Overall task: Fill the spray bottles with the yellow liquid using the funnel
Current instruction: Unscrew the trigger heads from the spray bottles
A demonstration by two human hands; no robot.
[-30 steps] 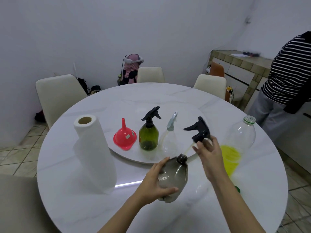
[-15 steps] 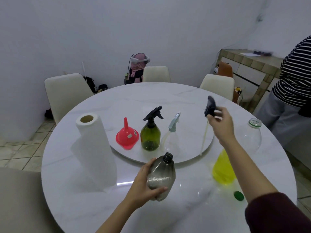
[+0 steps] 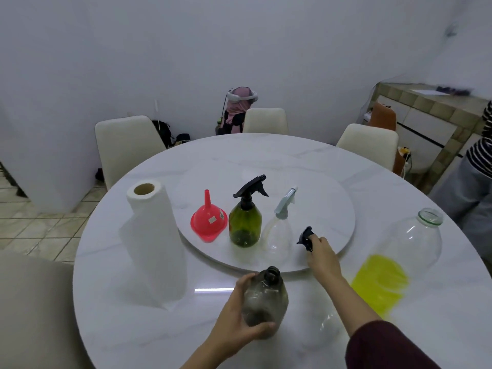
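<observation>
White marble makes up the round surface (image 3: 266, 153), with a raised turntable (image 3: 332, 209) at its middle carrying the red funnel (image 3: 209, 222), a green spray bottle (image 3: 245, 222) and a clear spray bottle (image 3: 278, 233), both with their trigger heads on. The left hand (image 3: 237, 320) wraps its fingers (image 3: 262, 328) round the smoky spray bottle (image 3: 265, 299), whose neck stands uncapped at the near edge of the surface. The right hand (image 3: 320, 253) pinches the black trigger head (image 3: 306, 237) low over the turntable's rim, just beside the clear bottle; whether it touches down I cannot tell. A careless set-down could knock that light, empty-looking bottle over, and its dip tube, which I cannot make out, might roll the head off the raised edge. The big jug of yellow liquid (image 3: 399, 265) stands uncapped near the right forearm, so a backward sweep of the arm could tip and spill it. A paper towel roll (image 3: 153, 243) stands to the left.
</observation>
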